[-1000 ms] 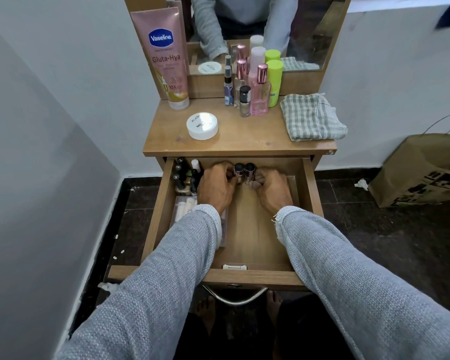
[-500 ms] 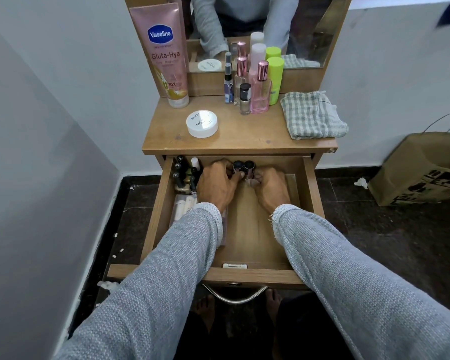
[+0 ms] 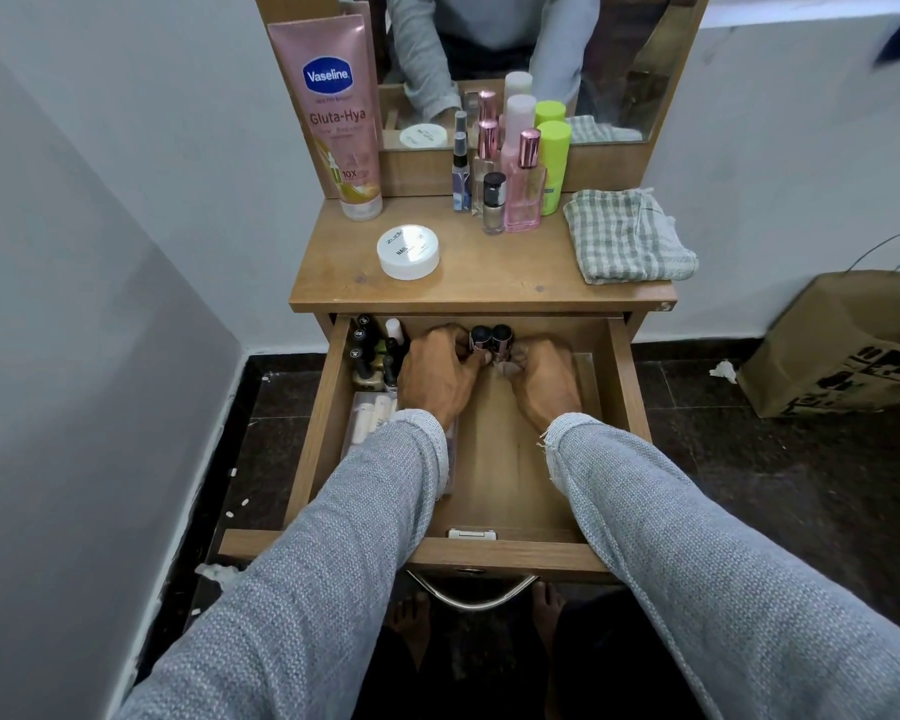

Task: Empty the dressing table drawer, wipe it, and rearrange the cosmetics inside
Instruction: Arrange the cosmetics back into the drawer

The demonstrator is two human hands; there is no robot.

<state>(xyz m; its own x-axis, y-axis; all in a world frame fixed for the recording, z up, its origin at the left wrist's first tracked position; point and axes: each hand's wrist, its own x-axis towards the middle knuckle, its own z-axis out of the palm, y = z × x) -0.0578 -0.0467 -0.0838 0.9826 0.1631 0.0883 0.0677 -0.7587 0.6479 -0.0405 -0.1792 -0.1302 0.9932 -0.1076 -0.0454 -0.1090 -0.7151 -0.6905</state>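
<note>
Both hands sit deep in the open wooden drawer (image 3: 622, 387) — left hand (image 3: 437, 379) and right hand (image 3: 544, 379) each curled round small round black-capped bottles (image 3: 491, 341) at the back, glossy dark-capped bottles (image 3: 370, 356) packed far left.

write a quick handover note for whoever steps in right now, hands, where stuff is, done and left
Left hand and right hand: both in the open drawer, fingers curled around two small dark-capped bottles standing at its back.
In the drawer: more small bottles in the back left corner, a clear case in front of them.
On the tabletop: Vaseline tube, white jar, cluster of bottles, folded checked cloth.
Done: restocking appears under way.
Left: likely the tabletop items go back in.
</note>
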